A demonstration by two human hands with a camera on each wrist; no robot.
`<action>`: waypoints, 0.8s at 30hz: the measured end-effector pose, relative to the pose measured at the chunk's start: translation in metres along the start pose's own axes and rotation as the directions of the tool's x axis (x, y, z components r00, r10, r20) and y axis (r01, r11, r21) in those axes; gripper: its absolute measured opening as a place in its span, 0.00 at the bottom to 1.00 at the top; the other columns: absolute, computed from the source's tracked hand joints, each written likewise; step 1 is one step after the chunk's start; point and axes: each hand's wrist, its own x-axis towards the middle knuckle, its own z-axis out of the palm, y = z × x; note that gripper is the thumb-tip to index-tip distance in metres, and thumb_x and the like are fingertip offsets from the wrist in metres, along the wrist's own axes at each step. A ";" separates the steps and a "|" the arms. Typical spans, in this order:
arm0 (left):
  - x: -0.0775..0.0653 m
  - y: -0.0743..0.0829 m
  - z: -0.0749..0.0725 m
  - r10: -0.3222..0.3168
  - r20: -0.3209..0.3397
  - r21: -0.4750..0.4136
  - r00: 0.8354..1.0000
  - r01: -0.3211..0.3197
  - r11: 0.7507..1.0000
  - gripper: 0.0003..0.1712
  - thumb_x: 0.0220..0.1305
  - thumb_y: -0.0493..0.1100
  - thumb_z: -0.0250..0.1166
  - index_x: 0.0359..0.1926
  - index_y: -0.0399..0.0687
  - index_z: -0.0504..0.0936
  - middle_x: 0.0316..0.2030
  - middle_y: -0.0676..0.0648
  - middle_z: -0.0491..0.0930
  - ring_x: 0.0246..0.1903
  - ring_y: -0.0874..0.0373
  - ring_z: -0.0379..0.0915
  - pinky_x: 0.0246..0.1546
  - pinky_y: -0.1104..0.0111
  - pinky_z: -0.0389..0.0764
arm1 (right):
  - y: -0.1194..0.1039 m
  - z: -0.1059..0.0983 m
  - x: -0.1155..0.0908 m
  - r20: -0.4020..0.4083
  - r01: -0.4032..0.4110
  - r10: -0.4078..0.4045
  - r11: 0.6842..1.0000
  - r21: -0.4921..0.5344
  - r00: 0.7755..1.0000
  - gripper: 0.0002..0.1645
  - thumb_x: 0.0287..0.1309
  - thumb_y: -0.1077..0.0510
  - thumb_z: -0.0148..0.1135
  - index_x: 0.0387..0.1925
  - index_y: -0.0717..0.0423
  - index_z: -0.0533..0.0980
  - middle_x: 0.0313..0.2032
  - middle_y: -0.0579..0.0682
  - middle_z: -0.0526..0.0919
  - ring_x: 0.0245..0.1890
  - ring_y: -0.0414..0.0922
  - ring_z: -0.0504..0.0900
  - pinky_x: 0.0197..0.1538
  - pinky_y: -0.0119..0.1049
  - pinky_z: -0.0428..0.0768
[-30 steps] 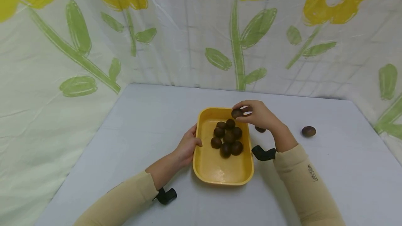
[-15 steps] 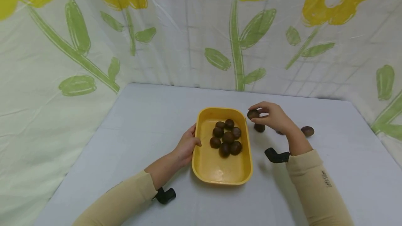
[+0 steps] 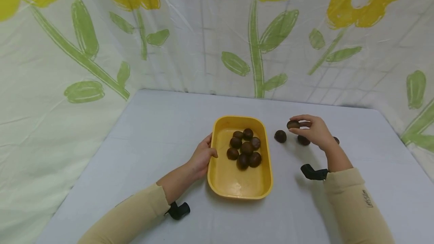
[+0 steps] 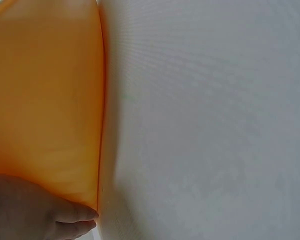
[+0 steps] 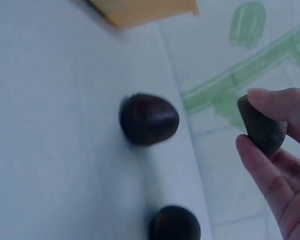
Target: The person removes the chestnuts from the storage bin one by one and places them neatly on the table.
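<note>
My left hand [image 3: 202,157] grips the left rim of a yellow rectangular tray [image 3: 237,187], thumb over the edge; the left wrist view shows its fingertips against the tray's outer wall. Several dark brown chestnuts [image 3: 246,148] lie grouped in the tray's middle and far part. To the right of the tray my right hand [image 3: 315,131] pinches one chestnut [image 3: 293,124] between thumb and fingers, above the table. In the right wrist view, this held chestnut [image 5: 264,127] shows a flattish side. Below it on the table lie a chestnut [image 3: 280,136] and another chestnut [image 3: 303,140].
A further chestnut [image 3: 336,140] is mostly hidden behind my right wrist. The white table [image 3: 162,131] reaches back to a curtain [image 3: 190,48] painted with yellow flowers and green stems. A black wrist mount [image 3: 313,172] projects from the right sleeve.
My right hand has carried its chestnut from over the tray's far right corner rightward, to above the loose chestnuts. My left hand and the tray have barely moved.
</note>
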 end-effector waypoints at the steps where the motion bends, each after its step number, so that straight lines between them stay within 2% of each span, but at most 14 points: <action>1: 0.000 0.000 0.000 -0.001 0.000 -0.002 1.000 0.001 1.000 0.49 0.47 0.20 0.40 0.73 0.44 0.44 0.72 0.44 0.47 0.70 0.48 0.48 0.68 0.55 0.56 | 0.004 -0.002 -0.002 -0.018 -0.013 0.013 1.000 0.008 1.000 0.32 0.53 0.46 0.63 0.57 0.59 0.72 0.54 0.51 0.74 0.55 0.50 0.76 0.42 0.19 0.73; 4: 0.000 0.000 0.000 0.000 0.004 -0.010 1.000 0.000 1.000 0.49 0.47 0.19 0.40 0.73 0.44 0.43 0.72 0.44 0.47 0.70 0.48 0.48 0.68 0.55 0.56 | 0.014 -0.007 -0.007 -0.089 -0.024 0.027 0.999 0.039 0.996 0.33 0.53 0.47 0.64 0.57 0.61 0.71 0.48 0.36 0.74 0.48 0.30 0.76 0.39 0.16 0.72; 7: 0.000 0.000 0.000 -0.001 0.005 -0.018 1.000 0.001 1.000 0.49 0.46 0.19 0.40 0.73 0.44 0.43 0.72 0.44 0.47 0.70 0.48 0.48 0.68 0.56 0.56 | 0.024 -0.014 -0.013 -0.152 -0.016 0.026 0.998 0.068 0.988 0.32 0.52 0.49 0.65 0.56 0.61 0.72 0.42 0.24 0.70 0.39 0.16 0.71 0.35 0.16 0.71; 10: 0.000 0.000 0.000 -0.002 0.003 -0.019 1.000 0.002 1.000 0.49 0.46 0.19 0.40 0.73 0.45 0.44 0.72 0.44 0.47 0.70 0.48 0.49 0.68 0.56 0.56 | 0.032 -0.021 -0.019 -0.187 -0.026 0.040 0.997 0.076 0.982 0.31 0.52 0.49 0.65 0.55 0.60 0.72 0.40 0.21 0.69 0.38 0.14 0.70 0.35 0.16 0.69; 15: 0.000 0.000 0.001 -0.009 -0.006 -0.020 1.000 0.009 1.000 0.50 0.46 0.19 0.40 0.73 0.45 0.44 0.72 0.45 0.47 0.70 0.48 0.49 0.68 0.56 0.57 | 0.045 -0.032 -0.029 -0.226 -0.095 0.119 0.989 0.115 0.967 0.27 0.52 0.47 0.64 0.54 0.48 0.74 0.40 0.21 0.68 0.38 0.14 0.69 0.37 0.12 0.68; 16: 0.000 0.000 0.001 -0.010 -0.006 -0.019 1.000 0.010 1.000 0.50 0.46 0.19 0.40 0.73 0.45 0.44 0.72 0.44 0.47 0.70 0.48 0.49 0.68 0.56 0.57 | 0.047 -0.034 -0.031 -0.236 -0.113 0.142 0.985 0.132 0.961 0.26 0.52 0.47 0.64 0.54 0.45 0.74 0.39 0.21 0.69 0.37 0.14 0.70 0.36 0.13 0.69; 21: 0.000 0.000 0.000 -0.009 0.004 -0.016 1.000 0.009 1.000 0.50 0.46 0.19 0.40 0.73 0.45 0.43 0.73 0.45 0.46 0.70 0.48 0.49 0.68 0.56 0.56 | 0.060 -0.041 -0.037 -0.297 -0.186 0.242 0.961 0.204 0.924 0.28 0.51 0.49 0.65 0.56 0.45 0.74 0.37 0.21 0.69 0.35 0.15 0.69 0.33 0.13 0.70; 23: 0.001 0.000 0.000 -0.010 0.006 -0.015 1.000 0.010 1.000 0.50 0.46 0.19 0.40 0.73 0.45 0.43 0.73 0.45 0.46 0.70 0.48 0.49 0.68 0.55 0.56 | 0.065 -0.044 -0.039 -0.329 -0.185 0.249 0.959 0.214 0.911 0.28 0.52 0.50 0.65 0.57 0.47 0.74 0.37 0.21 0.69 0.34 0.14 0.70 0.33 0.12 0.70; 24: 0.001 0.000 0.000 -0.009 0.007 -0.015 1.000 0.009 1.000 0.50 0.46 0.19 0.40 0.73 0.45 0.43 0.73 0.44 0.46 0.70 0.48 0.49 0.68 0.55 0.56 | 0.067 -0.045 -0.041 -0.343 -0.183 0.251 0.958 0.219 0.905 0.27 0.52 0.51 0.64 0.56 0.45 0.75 0.36 0.21 0.69 0.34 0.14 0.70 0.33 0.12 0.70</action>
